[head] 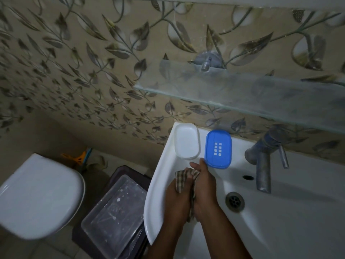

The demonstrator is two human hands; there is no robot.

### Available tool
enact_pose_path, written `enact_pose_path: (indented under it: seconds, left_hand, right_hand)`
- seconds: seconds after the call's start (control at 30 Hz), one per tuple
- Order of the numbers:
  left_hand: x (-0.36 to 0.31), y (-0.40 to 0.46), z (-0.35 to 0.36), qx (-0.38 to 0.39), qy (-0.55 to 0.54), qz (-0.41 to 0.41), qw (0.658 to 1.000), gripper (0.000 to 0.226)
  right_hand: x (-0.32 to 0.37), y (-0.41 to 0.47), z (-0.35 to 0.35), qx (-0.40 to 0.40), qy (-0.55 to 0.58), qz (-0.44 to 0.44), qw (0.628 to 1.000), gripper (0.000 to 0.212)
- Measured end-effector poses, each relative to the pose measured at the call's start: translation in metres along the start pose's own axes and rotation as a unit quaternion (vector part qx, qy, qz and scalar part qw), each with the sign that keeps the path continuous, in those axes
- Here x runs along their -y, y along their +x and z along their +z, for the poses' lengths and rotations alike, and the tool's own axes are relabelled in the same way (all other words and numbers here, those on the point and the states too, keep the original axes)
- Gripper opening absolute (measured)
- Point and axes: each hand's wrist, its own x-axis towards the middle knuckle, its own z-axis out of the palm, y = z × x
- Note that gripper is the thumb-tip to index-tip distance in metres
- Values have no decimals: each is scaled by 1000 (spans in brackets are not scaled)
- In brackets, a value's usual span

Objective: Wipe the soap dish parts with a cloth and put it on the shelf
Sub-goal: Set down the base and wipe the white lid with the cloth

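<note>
both hands meet over the left rim of the white washbasin (158, 184), bunching a brown checked cloth (184, 181) between them. the left hand (176, 199) is closed around the lower folds, and the right hand (204, 186) is clenched on the upper part with its thumb lifted toward 12 o'clock, almost touching the blue part. the cloth looks gathered into a pad, probably so it presents a firm wiping face before either piece is picked up.

the soap dish lies in two parts on the basin's back ledge, at 12 o'clock from the hands: the white soap dish tray (187, 140) toward 11 o'clock, and the blue slotted insert (218, 148) just beside it toward 1 o'clock. set apart, each can be wiped on its own, and they sit within easy reach.

the glass shelf (242, 94) hangs on the leaf-patterned wall above the ledge, directly over the parts, so the final lift should be short. the steel tap (265, 157) stands at 3 o'clock from the insert, near enough to bump when lifting.
</note>
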Motion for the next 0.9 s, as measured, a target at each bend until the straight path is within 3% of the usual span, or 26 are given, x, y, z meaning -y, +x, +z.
enact_pose_path:
  seconds: [0.23, 0.33, 0.4, 0.47, 0.63, 0.67, 0.77, 0.83, 0.9]
  left_hand:
    - [9, -4, 3, -65, -61, -41, 995, 40]
    - [8, -9, 14, -3, -148, -116, 982, 53]
    - [5, -13, 21, 69, -264, -196, 942, 60]
    - [9, -18, 25, 121, -304, -229, 917, 61]
    - [25, -23, 46, 116, -123, -159, 973, 22]
    - [24, -25, 50, 111, -106, -157, 976, 25]
    - [6, -49, 60, 189, -245, -215, 926, 66]
    - [-1, -66, 63, 202, -243, -146, 938, 73]
    - [8, -75, 69, 178, -114, -37, 977, 52]
  right_hand:
    - [-6, -23, -18, 33, -113, -115, 986, 11]
    - [-9, -32, -44, 30, -96, -101, 990, 21]
    - [-6, -34, -66, 33, -77, -71, 994, 21]
    - [-2, -34, -89, 26, -110, -96, 989, 15]
    - [15, -46, -123, -14, -87, -156, 984, 30]
    - [18, -50, -128, -24, -73, -164, 984, 30]
    - [20, -58, -141, -48, -57, -195, 978, 27]
    - [21, -66, -146, -73, -70, -222, 970, 26]
    - [25, -73, -154, -107, -81, -249, 959, 26]
